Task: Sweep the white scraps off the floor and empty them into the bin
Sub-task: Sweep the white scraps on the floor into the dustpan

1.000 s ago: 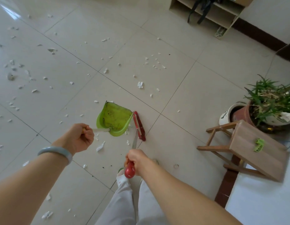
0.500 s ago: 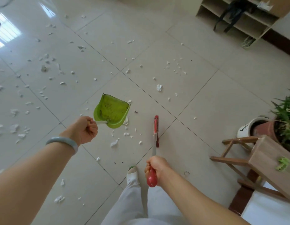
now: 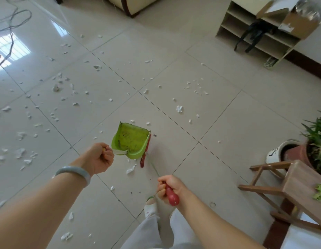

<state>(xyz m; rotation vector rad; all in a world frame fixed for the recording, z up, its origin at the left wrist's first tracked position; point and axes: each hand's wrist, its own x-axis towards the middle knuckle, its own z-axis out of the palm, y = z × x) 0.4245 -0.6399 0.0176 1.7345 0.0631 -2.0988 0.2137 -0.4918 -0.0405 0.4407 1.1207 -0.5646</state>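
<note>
My left hand (image 3: 99, 157) grips the metal handle of a green dustpan (image 3: 131, 140), which sits low over the tiled floor with its mouth pointing away from me. My right hand (image 3: 169, 188) grips the red end of a thin broom handle. The red broom head (image 3: 146, 153) lies tight against the dustpan's right side. White scraps (image 3: 179, 108) are scattered over the tiles, thickest at the left (image 3: 56, 88), and one larger scrap (image 3: 130, 170) lies just behind the dustpan. No bin is in view.
A wooden stool (image 3: 298, 186) stands at the right, with potted plants (image 3: 316, 141) behind it. A low open shelf unit (image 3: 253, 33) with a cardboard box lines the far right wall. Cables (image 3: 10, 20) trail on the floor at the far left. My feet (image 3: 156, 207) are below the broom.
The broom head has swung left from open floor up against the dustpan's right side. The dustpan has shifted slightly, and my view has tilted up toward the far room.
</note>
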